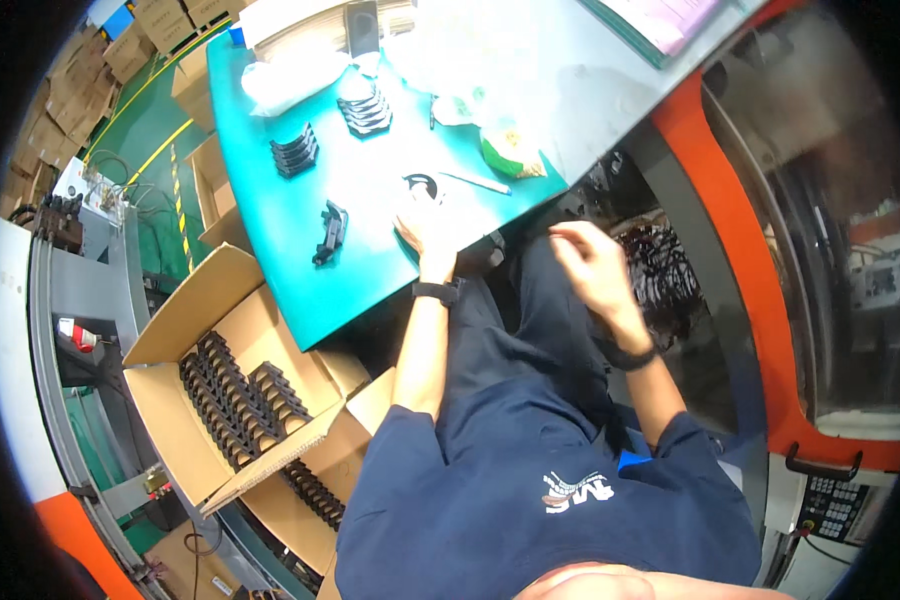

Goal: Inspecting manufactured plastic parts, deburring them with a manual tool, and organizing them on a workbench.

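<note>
At the near edge of the teal-topped table (280, 235), my left hand (427, 238) is closed at a small black curved part (422, 183). Glare washes out the fingertips and some of that part. My right hand (592, 268) is above my lap, off the table, with fingers loosely bent and nothing visible in them. Left of my left hand lies a black bracket-like part (331, 234). Beyond it are two stacks of black curved parts, one nearer (295, 152) and one farther (365, 108). A white pen (476, 182) lies right of the curved part.
Below the table's left side stands an open cardboard box (195, 460) holding rows of black parts (240, 400). A green and white packet (510, 152), a plastic bag (292, 88) and a phone-like dark object (362, 28) lie farther back. An orange-framed machine (705, 180) rises at right.
</note>
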The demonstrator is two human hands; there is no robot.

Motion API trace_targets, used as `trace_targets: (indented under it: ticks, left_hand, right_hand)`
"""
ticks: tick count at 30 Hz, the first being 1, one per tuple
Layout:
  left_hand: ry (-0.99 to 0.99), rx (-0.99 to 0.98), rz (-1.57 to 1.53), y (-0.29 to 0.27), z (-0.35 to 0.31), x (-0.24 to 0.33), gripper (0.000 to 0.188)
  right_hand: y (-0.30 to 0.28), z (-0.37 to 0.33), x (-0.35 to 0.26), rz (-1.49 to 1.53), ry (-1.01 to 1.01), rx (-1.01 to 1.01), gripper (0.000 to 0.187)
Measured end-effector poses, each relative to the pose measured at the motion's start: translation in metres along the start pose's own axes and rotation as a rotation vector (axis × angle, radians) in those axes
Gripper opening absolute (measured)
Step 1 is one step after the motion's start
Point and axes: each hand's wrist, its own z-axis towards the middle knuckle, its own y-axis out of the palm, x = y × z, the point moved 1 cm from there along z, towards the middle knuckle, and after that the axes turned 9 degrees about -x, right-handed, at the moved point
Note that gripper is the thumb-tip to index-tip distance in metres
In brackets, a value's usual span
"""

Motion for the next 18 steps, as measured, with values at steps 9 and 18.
trace_targets:
  ticks: [9, 18]
  left_hand:
    - [0.04, 0.044, -0.076, 0.001, 0.006, -0.033, 0.023]
    - [0.118, -0.036, -0.124, -0.106, -0.044, -0.016, 0.013]
  right_hand:
    - [0.13, 0.164, 0.074, -1.045, -0.461, -0.143, 0.016]
    - [0.122, 0.167, 0.06, -0.562, -0.003, -0.332, 0.023]
